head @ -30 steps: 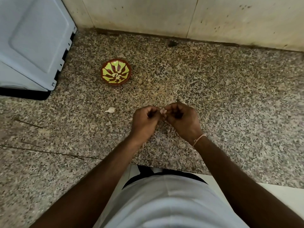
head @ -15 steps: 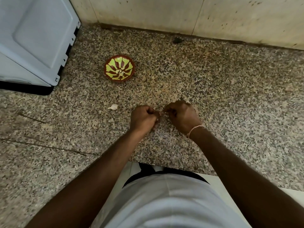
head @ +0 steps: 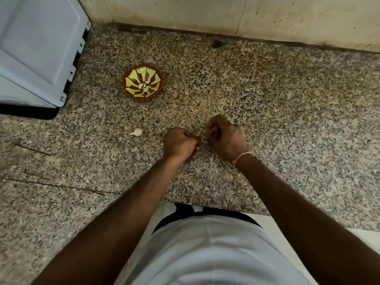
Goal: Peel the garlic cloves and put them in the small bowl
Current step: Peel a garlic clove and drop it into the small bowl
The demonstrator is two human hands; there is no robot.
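Head view: at frame centre the left hand (head: 180,143) and right hand (head: 225,137) meet, each grip pinching one garlic clove (head: 203,138), mostly hidden and pale. Best to strip the skin in small pulls, low over the worktop (head: 287,112). The small bowl (head: 143,82), red with yellow-green petals, sits upper left; another clove (head: 136,132) lies below it.

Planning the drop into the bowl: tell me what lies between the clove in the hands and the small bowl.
Nothing visible. Bare countertop runs from the clove, pinched between left hand and right hand, to the small bowl. The loose clove lies left of that line.
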